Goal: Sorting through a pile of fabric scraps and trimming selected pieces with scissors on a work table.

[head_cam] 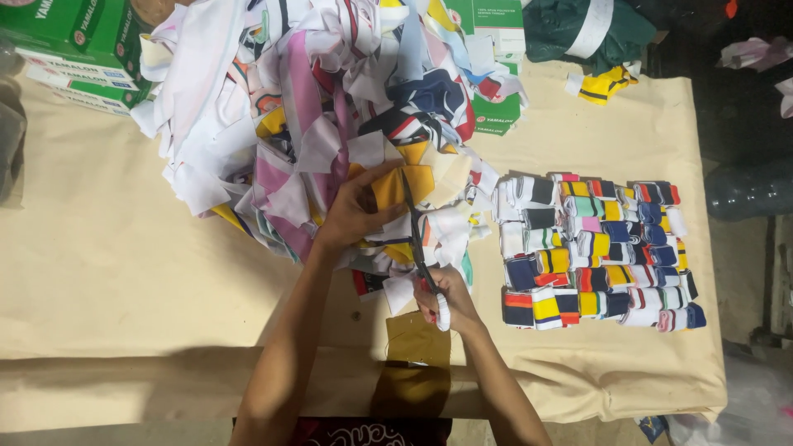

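My left hand [357,208] grips a yellow fabric piece [402,186] at the near edge of a big heap of mixed cloth scraps [330,107]. Gripped in my right hand [442,297] is a pair of scissors [417,239] with white and red handles. The dark blades point away from me and reach up to the yellow piece. A mustard-brown strip of cloth [417,343] lies on the table just below my right hand and hangs over the near edge.
Rows of folded striped cloth bands [599,252] lie to the right on the beige-covered table [107,248]. Green and white boxes [74,49] stand at the back left and behind the heap. Green fabric [578,33] lies at the back right.
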